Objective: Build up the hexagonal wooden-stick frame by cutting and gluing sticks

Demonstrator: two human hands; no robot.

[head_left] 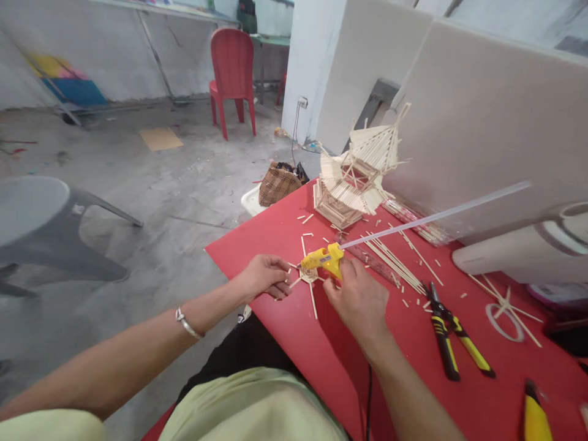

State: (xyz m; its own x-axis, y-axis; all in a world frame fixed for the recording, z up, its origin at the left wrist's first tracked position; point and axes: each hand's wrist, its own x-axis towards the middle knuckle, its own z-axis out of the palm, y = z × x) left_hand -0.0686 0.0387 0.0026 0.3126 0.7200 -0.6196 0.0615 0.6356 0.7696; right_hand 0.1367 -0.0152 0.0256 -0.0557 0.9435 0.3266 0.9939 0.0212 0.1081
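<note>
My right hand (357,297) grips a yellow hot glue gun (324,260) with a long clear glue stick (436,215) poking out of its back. Its nozzle points left onto a small star-shaped piece of thin wooden sticks (307,277) lying on the red table (349,361). My left hand (266,275) pinches one stick of that piece at its left side, fingers closed. A silver bangle sits on my left wrist.
A stick-built model house (356,177) stands at the table's far edge against white boards. Loose sticks (395,260), yellow-handled cutters (452,334), a tape ring (503,321) and a yellow tool (535,416) lie to the right. A grey chair (50,226), a red chair (233,76) and a checked bag (278,182) are on the floor.
</note>
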